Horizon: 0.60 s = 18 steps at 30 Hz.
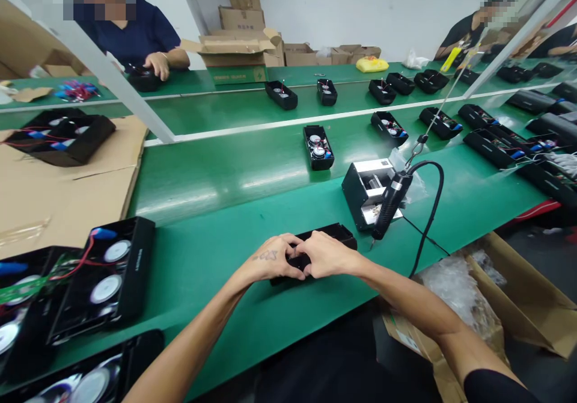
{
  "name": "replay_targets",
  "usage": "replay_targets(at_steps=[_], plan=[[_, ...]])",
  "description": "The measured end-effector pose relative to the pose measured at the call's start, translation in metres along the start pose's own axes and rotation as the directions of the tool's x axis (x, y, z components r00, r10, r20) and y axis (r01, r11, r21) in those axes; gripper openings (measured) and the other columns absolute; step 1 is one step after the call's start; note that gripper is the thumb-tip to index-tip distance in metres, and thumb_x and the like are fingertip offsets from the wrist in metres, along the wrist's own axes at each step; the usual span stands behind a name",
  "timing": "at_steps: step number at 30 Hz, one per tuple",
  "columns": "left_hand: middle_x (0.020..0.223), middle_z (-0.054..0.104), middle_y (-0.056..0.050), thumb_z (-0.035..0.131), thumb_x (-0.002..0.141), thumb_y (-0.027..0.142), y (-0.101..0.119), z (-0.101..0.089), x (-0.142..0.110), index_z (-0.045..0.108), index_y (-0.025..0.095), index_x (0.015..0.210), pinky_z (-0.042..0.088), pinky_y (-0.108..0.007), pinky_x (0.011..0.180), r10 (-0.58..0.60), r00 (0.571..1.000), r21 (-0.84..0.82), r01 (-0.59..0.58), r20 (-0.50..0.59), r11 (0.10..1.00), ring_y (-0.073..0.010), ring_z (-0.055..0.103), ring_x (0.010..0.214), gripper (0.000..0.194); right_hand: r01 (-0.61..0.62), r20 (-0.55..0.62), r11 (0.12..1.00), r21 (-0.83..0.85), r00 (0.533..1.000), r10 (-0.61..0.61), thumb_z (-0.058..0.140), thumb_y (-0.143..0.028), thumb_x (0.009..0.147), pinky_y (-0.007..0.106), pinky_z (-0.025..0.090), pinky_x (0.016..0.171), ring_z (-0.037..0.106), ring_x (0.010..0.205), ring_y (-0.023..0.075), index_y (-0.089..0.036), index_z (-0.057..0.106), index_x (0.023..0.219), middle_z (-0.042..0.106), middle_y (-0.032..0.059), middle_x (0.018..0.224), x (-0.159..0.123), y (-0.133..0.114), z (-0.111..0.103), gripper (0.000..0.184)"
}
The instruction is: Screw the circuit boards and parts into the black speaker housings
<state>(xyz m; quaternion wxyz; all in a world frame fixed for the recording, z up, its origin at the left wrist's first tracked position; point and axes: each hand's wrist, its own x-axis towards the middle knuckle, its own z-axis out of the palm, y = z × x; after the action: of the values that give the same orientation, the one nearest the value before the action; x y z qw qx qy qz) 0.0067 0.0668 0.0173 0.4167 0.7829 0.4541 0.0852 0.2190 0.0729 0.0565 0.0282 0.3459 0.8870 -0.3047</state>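
Observation:
A black speaker housing (pixel 331 234) lies on the green bench near its front edge. My left hand (pixel 273 258) and my right hand (pixel 327 254) are both closed over its near end, fingers curled and thumbs meeting over the case. Just right of them hangs a black electric screwdriver (pixel 391 203) on a cord, tip down, with nobody holding it. A black-and-white parts box (pixel 367 189) stands behind it.
Open black housings with round speakers (pixel 106 276) are stacked at the left. More housings (pixel 318 147) ride the green conveyor. A cardboard box with plastic bags (pixel 505 295) sits at lower right. A person (pixel 135 36) works across the line at upper left.

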Motion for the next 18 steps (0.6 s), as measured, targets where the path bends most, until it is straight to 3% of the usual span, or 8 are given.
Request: replay_targets(at_steps=[3, 11, 18], plan=[[0.127, 0.079, 0.000, 0.091, 0.069, 0.052, 0.001, 0.001, -0.001, 0.071, 0.024, 0.062, 0.056, -0.031, 0.085, 0.001, 1.000, -0.009, -0.001, -0.003, 1.000, -0.0225, 0.073, 0.103, 0.035, 0.017, -0.019, 1.000, 0.010, 1.000, -0.017, 0.083, -0.022, 0.082, 0.030, 0.035, 0.059, 0.077, 0.074, 0.0242, -0.021, 0.085, 0.124, 0.086, 0.0051, 0.089, 0.001, 0.000, 0.002, 0.042], [0.127, 0.078, 0.002, 0.091, 0.075, 0.044, 0.006, 0.002, -0.004, 0.073, 0.025, 0.061, 0.052, -0.038, 0.101, 0.048, 0.998, -0.005, -0.048, 0.027, 0.999, -0.0278, 0.070, 0.120, 0.029, -0.011, -0.062, 0.995, -0.096, 0.998, 0.005, 0.081, -0.025, 0.083, 0.033, 0.046, 0.074, 0.081, 0.085, 0.0297, -0.024, 0.085, 0.125, 0.086, 0.0075, 0.088, -0.005, 0.001, 0.011, 0.042], [0.130, 0.077, 0.001, 0.089, 0.076, 0.047, 0.002, -0.002, -0.002, 0.076, 0.024, 0.067, 0.054, -0.033, 0.088, 0.052, 0.998, 0.022, -0.053, 0.029, 0.998, -0.0236, 0.073, 0.107, 0.027, -0.007, 0.017, 0.997, -0.079, 1.000, 0.008, 0.084, -0.035, 0.083, 0.031, 0.042, 0.068, 0.082, 0.092, 0.0318, -0.026, 0.083, 0.129, 0.087, 0.0063, 0.091, 0.000, 0.010, 0.000, 0.047]])
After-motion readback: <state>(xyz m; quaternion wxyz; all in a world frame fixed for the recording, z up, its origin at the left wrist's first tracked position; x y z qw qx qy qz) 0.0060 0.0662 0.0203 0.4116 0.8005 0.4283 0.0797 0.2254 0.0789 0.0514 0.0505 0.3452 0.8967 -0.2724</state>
